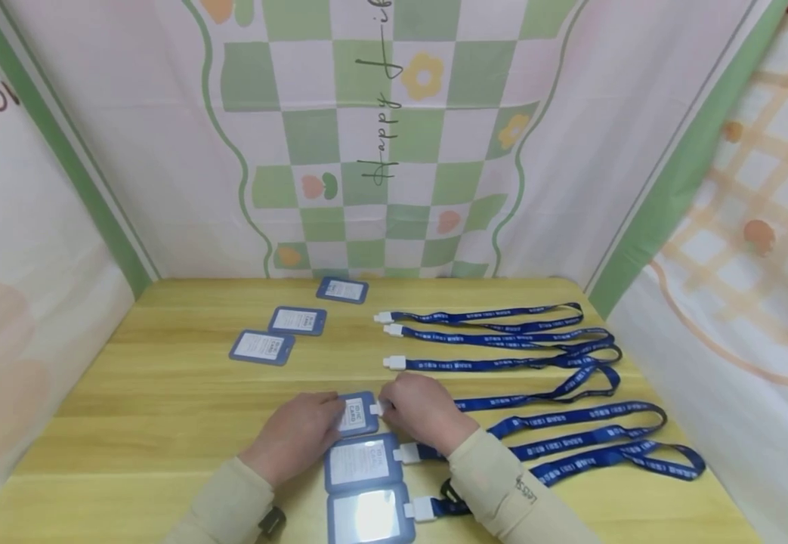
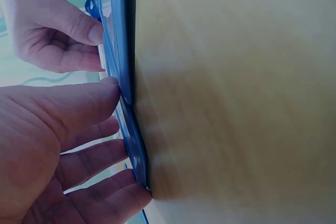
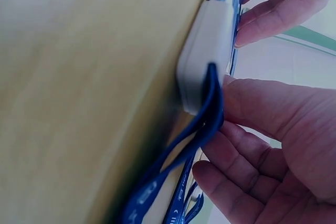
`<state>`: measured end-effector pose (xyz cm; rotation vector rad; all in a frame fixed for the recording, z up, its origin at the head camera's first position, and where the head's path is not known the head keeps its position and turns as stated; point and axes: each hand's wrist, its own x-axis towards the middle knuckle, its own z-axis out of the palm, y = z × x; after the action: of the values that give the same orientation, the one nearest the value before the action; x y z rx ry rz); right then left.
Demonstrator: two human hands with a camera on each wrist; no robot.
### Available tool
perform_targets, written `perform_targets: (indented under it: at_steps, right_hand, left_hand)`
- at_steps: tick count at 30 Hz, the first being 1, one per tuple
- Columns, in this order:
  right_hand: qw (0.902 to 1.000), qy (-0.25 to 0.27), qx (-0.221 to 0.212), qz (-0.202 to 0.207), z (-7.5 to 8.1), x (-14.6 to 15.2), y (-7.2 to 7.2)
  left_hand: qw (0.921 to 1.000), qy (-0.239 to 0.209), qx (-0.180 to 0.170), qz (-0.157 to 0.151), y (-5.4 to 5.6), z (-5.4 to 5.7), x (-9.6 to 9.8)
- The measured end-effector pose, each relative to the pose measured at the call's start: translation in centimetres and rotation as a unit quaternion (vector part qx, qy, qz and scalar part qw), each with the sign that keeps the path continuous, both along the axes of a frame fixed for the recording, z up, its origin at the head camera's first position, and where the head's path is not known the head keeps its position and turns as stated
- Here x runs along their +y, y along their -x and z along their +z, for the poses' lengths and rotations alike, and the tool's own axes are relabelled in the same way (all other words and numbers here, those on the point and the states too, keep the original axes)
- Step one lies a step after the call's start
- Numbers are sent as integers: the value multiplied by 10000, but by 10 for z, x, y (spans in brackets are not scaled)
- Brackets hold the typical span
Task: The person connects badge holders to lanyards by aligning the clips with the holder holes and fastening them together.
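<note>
My left hand (image 1: 298,432) grips a blue ID card holder (image 1: 358,414) by its left part, thumb on the near side and fingers on the far edge. At the holder's right end, my right hand (image 1: 424,408) pinches the white clip (image 1: 376,409) of a navy lanyard (image 1: 495,402), mostly hidden by the fingers. The clip meets the holder's end; whether it is fastened I cannot tell. Nearer me lie two more blue holders, a middle one (image 1: 363,462) and a front one (image 1: 371,517), each with a white lanyard clip (image 1: 409,453) at its right end.
Three loose card holders (image 1: 262,347) lie at the back left of the wooden table (image 1: 128,393). Three lanyards (image 1: 475,365) with white clips stretch across the back right. More lanyard straps (image 1: 591,457) run beneath or beside my right sleeve. A patterned curtain (image 1: 394,136) hangs behind the table.
</note>
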<state>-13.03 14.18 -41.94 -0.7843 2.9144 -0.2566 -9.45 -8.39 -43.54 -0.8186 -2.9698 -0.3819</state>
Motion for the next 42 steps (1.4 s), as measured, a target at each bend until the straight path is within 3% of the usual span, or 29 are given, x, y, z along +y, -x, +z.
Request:
perform_targets:
  at_steps: [20, 30, 42]
  right_hand:
    - [10000, 62, 44, -56, -2, 2, -2]
    - [9999, 90, 91, -43, -3, 2, -2]
    - [9998, 147, 136, -55, -3, 3, -4]
  left_hand:
    - [9999, 14, 102, 23, -2, 0, 3]
    - [9998, -23, -54, 168, -3, 0, 3]
    - [9999, -65, -56, 127, -3, -1, 3]
